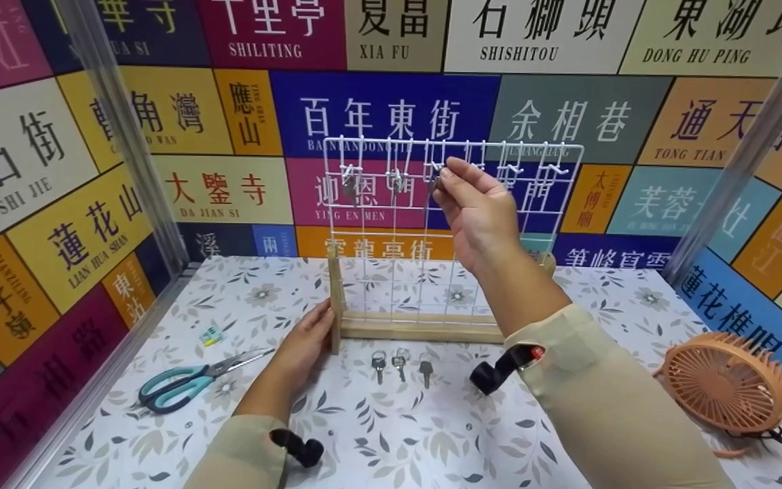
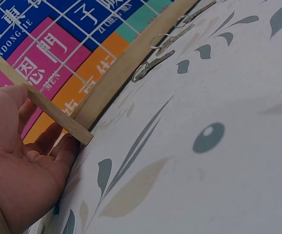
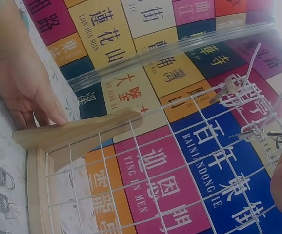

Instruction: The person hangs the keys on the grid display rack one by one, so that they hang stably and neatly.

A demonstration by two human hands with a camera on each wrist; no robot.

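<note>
A white wire grid rack (image 1: 391,233) with a wooden base stands on the table, small hooks along its upper part. My left hand (image 1: 308,337) holds the rack's wooden side post (image 2: 58,116) low down, with the thumb and fingers on either side of it. At a middle hook, the fingertips of my right hand (image 1: 479,210) pinch a key (image 3: 279,133), mostly hidden by the fingers in the head view. Two keys hang on hooks to the left, one the outermost key (image 1: 350,185), the other an inner key (image 1: 396,180). Right-hand hooks (image 1: 512,173) show no keys.
Three keys with rings, the middle key (image 1: 400,365) among them, lie in front of the base. Teal-handled scissors (image 1: 180,388) and a small packet (image 1: 211,335) lie at left. An orange fan (image 1: 727,384) stands at right. A sign-covered wall (image 1: 391,102) rises behind.
</note>
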